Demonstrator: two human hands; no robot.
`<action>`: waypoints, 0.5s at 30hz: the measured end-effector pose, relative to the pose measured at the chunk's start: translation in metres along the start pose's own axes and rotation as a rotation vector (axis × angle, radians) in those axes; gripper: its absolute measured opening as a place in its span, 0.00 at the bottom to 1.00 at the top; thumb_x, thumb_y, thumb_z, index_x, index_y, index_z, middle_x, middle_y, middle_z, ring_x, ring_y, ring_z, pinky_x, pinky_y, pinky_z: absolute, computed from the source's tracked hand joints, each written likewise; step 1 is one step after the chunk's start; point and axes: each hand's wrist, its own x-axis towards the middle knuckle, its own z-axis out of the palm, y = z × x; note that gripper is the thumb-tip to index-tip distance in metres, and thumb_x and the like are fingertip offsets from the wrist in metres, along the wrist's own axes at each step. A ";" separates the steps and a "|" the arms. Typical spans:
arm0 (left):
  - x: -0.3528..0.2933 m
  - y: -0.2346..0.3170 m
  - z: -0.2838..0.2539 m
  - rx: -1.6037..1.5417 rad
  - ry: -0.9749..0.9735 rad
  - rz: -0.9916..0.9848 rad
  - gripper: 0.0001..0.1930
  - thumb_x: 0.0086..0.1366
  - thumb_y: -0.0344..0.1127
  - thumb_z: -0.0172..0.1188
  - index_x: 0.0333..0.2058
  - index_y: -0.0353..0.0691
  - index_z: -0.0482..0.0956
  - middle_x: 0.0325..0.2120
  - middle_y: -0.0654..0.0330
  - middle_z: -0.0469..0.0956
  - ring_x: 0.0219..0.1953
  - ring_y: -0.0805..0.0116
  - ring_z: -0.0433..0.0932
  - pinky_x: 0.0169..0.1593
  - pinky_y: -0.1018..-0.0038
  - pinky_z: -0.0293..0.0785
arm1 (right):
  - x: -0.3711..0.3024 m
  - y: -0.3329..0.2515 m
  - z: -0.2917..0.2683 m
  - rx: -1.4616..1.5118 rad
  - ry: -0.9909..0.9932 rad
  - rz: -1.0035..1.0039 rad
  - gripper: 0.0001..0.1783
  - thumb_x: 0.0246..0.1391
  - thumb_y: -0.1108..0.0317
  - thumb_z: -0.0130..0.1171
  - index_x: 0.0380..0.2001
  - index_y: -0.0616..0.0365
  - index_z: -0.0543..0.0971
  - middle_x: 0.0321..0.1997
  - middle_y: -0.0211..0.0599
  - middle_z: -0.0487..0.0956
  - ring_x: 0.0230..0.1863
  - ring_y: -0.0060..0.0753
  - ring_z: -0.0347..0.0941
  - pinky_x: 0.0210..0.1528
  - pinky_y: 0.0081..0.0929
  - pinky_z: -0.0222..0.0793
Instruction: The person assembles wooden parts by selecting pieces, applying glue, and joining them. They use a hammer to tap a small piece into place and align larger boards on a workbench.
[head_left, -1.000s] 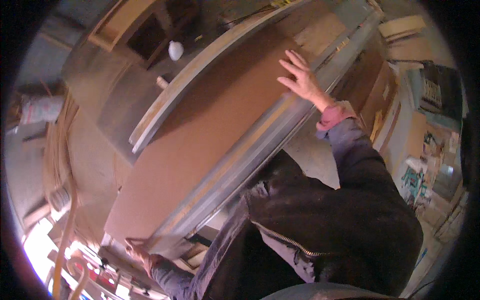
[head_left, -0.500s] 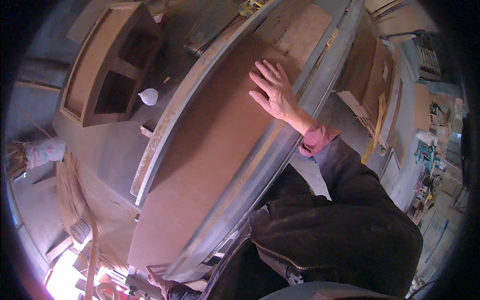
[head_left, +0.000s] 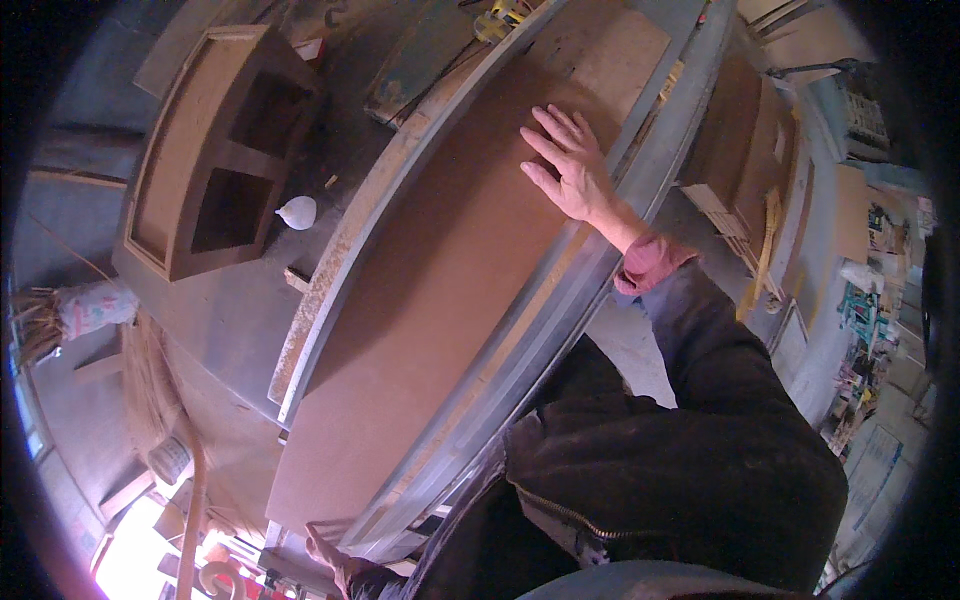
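A long brown sheet board (head_left: 400, 370) lies flat along a grey metal bed (head_left: 475, 410), between it and a curved-looking pale strip with a worn edge (head_left: 352, 205). My right hand (head_left: 570, 165) rests palm down on the board's farther half, fingers spread, holding nothing. At the board's near end, low in the picture, my left hand (head_left: 335, 562) touches its edge. The left fingers are small in view and partly hidden, so their grip is unclear. A shadow covers much of the board beside the strip.
Left of the strip stand a brown open-fronted wooden box (head_left: 225, 150) and a white rounded thing (head_left: 297, 212). A yellow tool (head_left: 500, 20) lies at the far end. Stacked boards (head_left: 725, 160) lean on the right. A pale hose (head_left: 196, 490) hangs at the lower left.
The whole view has shifted a little. My right hand lies slightly farther up and to the right on the board, still spread. My left hand stays at the board's near end.
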 end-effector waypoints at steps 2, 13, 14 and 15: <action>-0.002 0.004 0.002 0.018 0.007 0.012 0.45 0.67 0.65 0.66 0.63 0.27 0.70 0.57 0.44 0.75 0.58 0.48 0.75 0.60 0.47 0.73 | 0.001 0.005 0.000 -0.001 0.002 -0.002 0.27 0.64 0.51 0.66 0.60 0.53 0.82 0.73 0.48 0.72 0.74 0.60 0.64 0.76 0.64 0.54; 0.005 0.015 0.007 0.148 0.026 0.160 0.45 0.65 0.66 0.68 0.59 0.23 0.73 0.49 0.47 0.78 0.51 0.52 0.75 0.55 0.52 0.72 | 0.007 0.026 -0.006 0.009 -0.019 0.022 0.25 0.66 0.53 0.63 0.61 0.54 0.81 0.75 0.45 0.70 0.77 0.54 0.62 0.79 0.59 0.51; 0.004 0.015 0.008 0.135 0.007 0.149 0.45 0.65 0.66 0.68 0.58 0.22 0.74 0.48 0.47 0.78 0.50 0.53 0.75 0.54 0.53 0.72 | 0.008 0.028 -0.006 0.002 -0.016 0.018 0.25 0.66 0.53 0.63 0.61 0.54 0.81 0.75 0.45 0.70 0.77 0.54 0.62 0.79 0.59 0.51; 0.002 0.016 0.011 0.121 -0.012 0.137 0.45 0.64 0.66 0.68 0.57 0.22 0.74 0.47 0.48 0.78 0.49 0.54 0.74 0.53 0.54 0.72 | 0.009 0.031 -0.006 -0.004 -0.017 0.020 0.25 0.66 0.53 0.63 0.61 0.54 0.81 0.75 0.45 0.70 0.77 0.54 0.62 0.79 0.59 0.52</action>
